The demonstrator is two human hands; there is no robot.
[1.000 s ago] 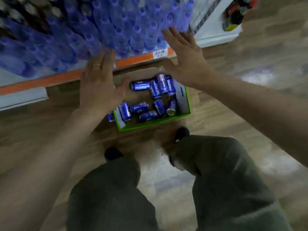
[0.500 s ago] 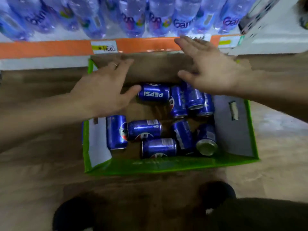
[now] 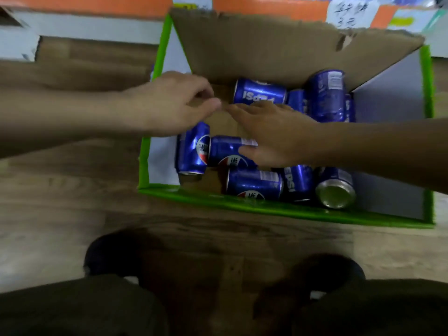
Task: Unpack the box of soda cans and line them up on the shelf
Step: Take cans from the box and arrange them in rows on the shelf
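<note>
Over the box (image 3: 266, 204) of cans (image 3: 254, 184), the left hand (image 3: 174, 105) hangs loosely curled, holding nothing; the right hand (image 3: 278, 134) spreads flat.

The supporting surface is a wood-pattern floor (image 3: 72, 214). A cardboard box (image 3: 266, 207) with green outer walls and open flaps rests directly on the floor. All positions below are given relative to the box. Beyond its far side, the white base of a shelf unit (image 3: 97, 27) meets the floor, topped by an orange edge strip (image 3: 97, 3). On the near side of the box, two dark shoes (image 3: 116, 253) stand on the floor, apart from the box wall.
</note>
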